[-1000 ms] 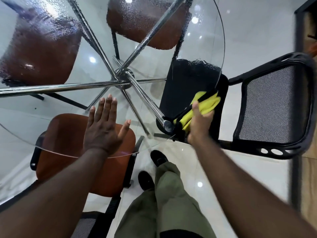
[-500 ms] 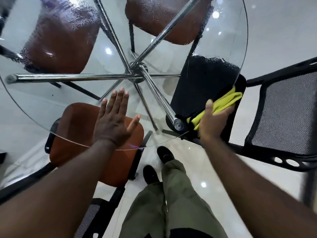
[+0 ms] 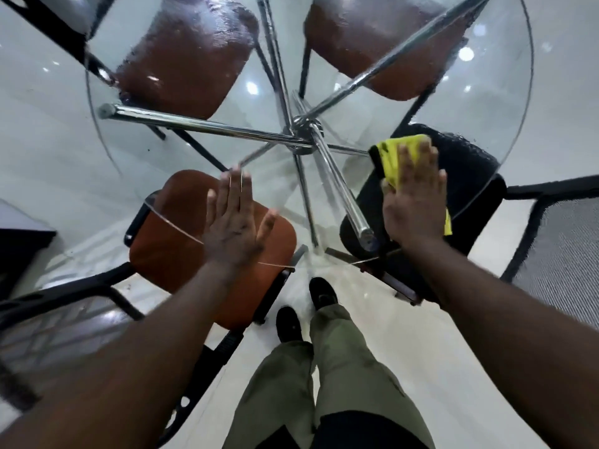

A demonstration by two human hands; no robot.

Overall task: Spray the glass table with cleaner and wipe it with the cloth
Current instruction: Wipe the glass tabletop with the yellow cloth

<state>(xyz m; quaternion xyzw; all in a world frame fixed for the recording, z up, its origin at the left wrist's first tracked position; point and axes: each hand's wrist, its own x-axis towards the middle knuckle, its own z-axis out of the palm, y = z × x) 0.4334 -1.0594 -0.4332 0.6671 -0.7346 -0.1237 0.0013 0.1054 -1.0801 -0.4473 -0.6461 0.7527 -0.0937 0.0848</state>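
Cloth slid inward under flat right hand.

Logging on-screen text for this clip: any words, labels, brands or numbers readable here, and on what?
None: no text shows anywhere. The yellow cloth under the right hand, the glass table, the black chair and the trousers are all plain. No spray bottle or label is in view.
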